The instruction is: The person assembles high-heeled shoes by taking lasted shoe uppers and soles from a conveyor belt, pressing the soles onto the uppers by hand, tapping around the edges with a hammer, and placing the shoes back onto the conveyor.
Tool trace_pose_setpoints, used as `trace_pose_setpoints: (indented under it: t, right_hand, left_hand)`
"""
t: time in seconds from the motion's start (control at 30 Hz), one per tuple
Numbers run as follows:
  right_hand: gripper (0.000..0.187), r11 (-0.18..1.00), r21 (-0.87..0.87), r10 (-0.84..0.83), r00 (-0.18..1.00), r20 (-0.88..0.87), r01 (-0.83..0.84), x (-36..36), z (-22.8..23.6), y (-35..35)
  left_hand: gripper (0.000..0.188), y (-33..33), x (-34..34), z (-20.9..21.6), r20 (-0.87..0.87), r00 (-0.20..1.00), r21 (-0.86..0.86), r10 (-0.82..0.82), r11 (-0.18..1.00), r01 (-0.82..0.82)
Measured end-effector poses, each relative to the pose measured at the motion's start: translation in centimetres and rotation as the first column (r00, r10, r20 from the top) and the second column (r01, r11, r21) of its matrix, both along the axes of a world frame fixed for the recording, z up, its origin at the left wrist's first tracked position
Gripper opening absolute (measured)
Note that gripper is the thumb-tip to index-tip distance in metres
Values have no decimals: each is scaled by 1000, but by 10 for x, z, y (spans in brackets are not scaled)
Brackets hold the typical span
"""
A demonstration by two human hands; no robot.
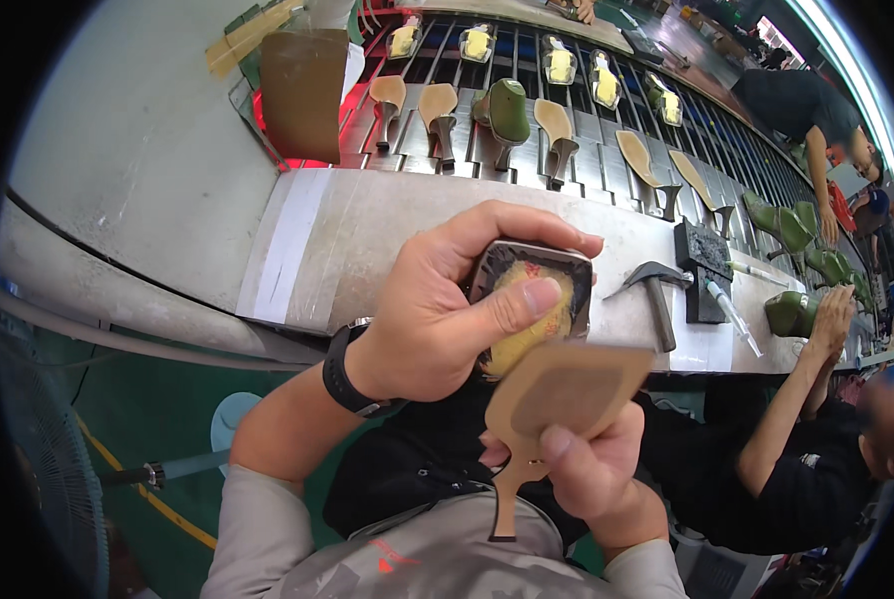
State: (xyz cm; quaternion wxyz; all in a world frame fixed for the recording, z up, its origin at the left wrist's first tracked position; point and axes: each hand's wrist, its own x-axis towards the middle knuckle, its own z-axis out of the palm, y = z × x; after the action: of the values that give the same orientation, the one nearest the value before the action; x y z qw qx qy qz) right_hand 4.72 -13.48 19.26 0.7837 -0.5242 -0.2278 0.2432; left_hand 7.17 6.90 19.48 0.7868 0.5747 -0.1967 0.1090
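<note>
The tan heeled sole (567, 394) is pinched in your right hand (599, 469); farther left, your left hand (447, 314) grasps a dark-edged, yellow-bottomed shoe upper (512, 349).

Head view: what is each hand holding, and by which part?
Left hand: yellow-faced shoe part, thumb on face, fingers around edge. Right hand: tan heeled sole, near its narrow waist.

The sole (574, 396) is tan, the shoe bottom (514, 345) yellow (rimmed in black).
</note>
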Motion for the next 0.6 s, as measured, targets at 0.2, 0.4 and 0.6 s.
trace_pose_setpoints:
  t: [0.2, 0.4, 0.6]
  right_hand:
    - [31, 999, -43, -23, 999, -22, 22, 8, -10, 10]
    - [34, 997, -73, 9, 998, 56, -5, 9, -7, 8]
    - [34, 999, -25, 22, 998, 51, -21, 9, -10, 7]
  left_hand:
    - [50, 5, -6, -6, -53, 981, -272, -184, 948, 163]
    - [76, 1, -12, -9, 50, 995, -47, -86, 995, 88]
    - [70, 2, -13, -9, 66, 992, -3, -104, 995, 105]
